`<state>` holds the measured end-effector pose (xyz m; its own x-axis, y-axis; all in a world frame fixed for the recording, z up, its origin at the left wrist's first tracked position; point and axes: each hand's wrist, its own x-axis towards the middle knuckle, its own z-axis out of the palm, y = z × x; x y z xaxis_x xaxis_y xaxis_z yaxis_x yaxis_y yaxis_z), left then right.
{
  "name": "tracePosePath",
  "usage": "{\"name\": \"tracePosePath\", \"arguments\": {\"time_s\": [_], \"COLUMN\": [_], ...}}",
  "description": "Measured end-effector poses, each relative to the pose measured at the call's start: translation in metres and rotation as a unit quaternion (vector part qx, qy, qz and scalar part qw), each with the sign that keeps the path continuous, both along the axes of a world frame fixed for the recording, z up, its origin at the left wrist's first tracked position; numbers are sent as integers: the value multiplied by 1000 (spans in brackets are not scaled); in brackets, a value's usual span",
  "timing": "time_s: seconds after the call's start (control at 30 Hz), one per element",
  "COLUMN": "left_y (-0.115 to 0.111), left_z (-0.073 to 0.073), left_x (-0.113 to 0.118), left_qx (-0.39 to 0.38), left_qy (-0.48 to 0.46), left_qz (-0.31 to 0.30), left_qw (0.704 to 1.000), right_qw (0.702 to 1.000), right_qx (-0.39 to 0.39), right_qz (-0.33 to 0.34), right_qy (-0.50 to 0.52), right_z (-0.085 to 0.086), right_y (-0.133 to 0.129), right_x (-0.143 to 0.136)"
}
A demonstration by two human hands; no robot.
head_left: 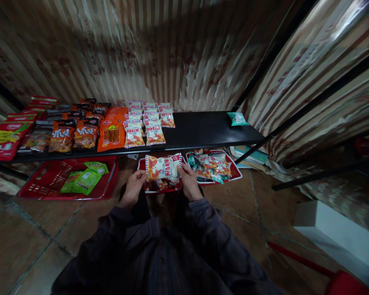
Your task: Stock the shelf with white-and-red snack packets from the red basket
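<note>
Between my two hands is a white and orange snack bag [162, 167] with a striped edge, held sideways above a small red basket [164, 190]. My left hand [133, 186] pinches its left end, and my right hand [189, 182] grips its right end. More bags show in the basket underneath, partly covered by the held one. Just ahead, on the black shelf [199, 131], similar white snack bags [144, 123] stand in rows. To their left is an orange packet [112, 130], then black and orange packets [74, 133] and red packets [10, 131].
A teal bag [238, 119] lies at the shelf's right end. Below the shelf, a red basket [107, 180] with green packets [83, 180] sits left, and another basket [236, 174] of mixed bags sits right. A white box [341, 233] and red stool [346, 282] are at lower right.
</note>
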<state>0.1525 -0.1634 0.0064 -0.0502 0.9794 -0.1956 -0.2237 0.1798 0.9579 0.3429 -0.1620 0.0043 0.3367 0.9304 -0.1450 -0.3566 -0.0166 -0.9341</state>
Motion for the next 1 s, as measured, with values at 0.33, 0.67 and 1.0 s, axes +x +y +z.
{"name": "tracePosePath", "arguments": {"time_s": [0.33,0.67,1.0], "left_y": [-57,-45,-71], "left_z": [-21,4,2], "left_x": [27,6,7], "left_qx": [-19,68,72], "left_qy": [38,95,170], "left_qz": [-72,-32,-3], "left_qw": [997,993,983], "right_qw": [961,960,960], "right_qx": [27,28,22], "right_qz": [144,176,210], "right_qy": [-235,-216,-183], "right_z": [21,41,45], "right_y": [40,44,42], "right_x": [19,18,9]}}
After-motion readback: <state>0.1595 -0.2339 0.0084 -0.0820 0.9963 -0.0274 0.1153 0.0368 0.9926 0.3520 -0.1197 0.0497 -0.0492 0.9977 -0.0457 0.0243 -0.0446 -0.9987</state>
